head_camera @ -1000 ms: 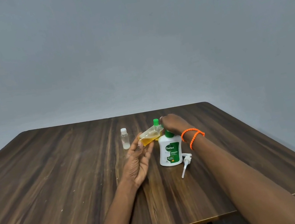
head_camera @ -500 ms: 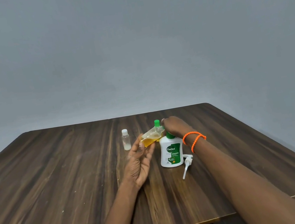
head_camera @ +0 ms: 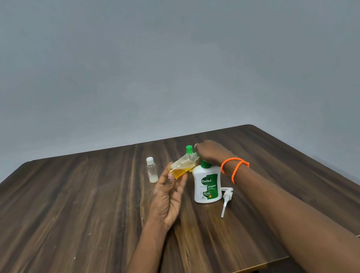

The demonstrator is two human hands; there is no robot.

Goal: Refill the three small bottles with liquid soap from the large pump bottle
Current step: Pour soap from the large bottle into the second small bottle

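The left hand (head_camera: 169,198) holds a small clear plastic bottle (head_camera: 183,166) tilted almost on its side above the worktop (head_camera: 68,216); its fingers (head_camera: 178,186) are curled lightly round the bottle's base, and amber liquid pools in the lower half; the right hand (head_camera: 210,152) meets the bottle's threaded neck, its fingers bent down over the neck, though whether they pinch a cap cannot be told; two orange beaded bands (head_camera: 235,167) circle that wrist. Just below stands the large bottle (head_camera: 206,185), white, rounded, glossy, with a green label and green collar; its white pump (head_camera: 226,198) lies on the dark, streaky wood-grain worktop beside it, touching its base. A green-capped bottle (head_camera: 189,150) shows behind the hands; a slim clear bottle with a white cap (head_camera: 151,169) stands upright to the left, apart.
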